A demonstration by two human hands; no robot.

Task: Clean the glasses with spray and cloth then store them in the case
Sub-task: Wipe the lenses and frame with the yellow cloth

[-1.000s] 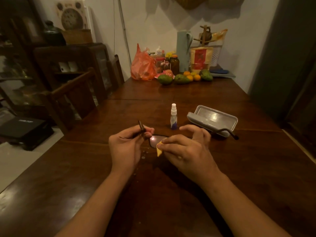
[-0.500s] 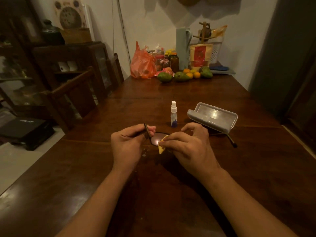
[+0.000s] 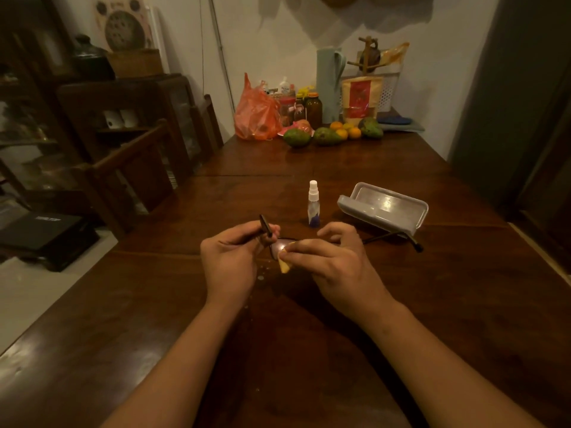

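Note:
Dark-framed glasses (image 3: pixel 279 246) hang just above the wooden table (image 3: pixel 463 304) between my hands. My left hand (image 3: pixel 231 257) pinches the frame at its left hinge, the folded temple sticking up past the fingers. My right hand (image 3: pixel 335 264) presses a small yellow cloth (image 3: pixel 284 265) against the left lens. The other temple runs out to the right, past my fingers, its tip near the case. A small clear spray bottle (image 3: pixel 314 203) with a white nozzle stands upright behind my hands. The grey glasses case (image 3: pixel 384 206) lies open to its right.
At the table's far end sit an orange plastic bag (image 3: pixel 256 114), jars, mangoes (image 3: pixel 327 135) and oranges, a green jug and a printed pouch. Wooden chairs (image 3: pixel 133 168) line the left edge. Small droplets dot the wood under my hands.
The right hand has shifted the cloth a little over the lens. The right temple tip has moved slightly. The left hand has kept its hold on the frame.

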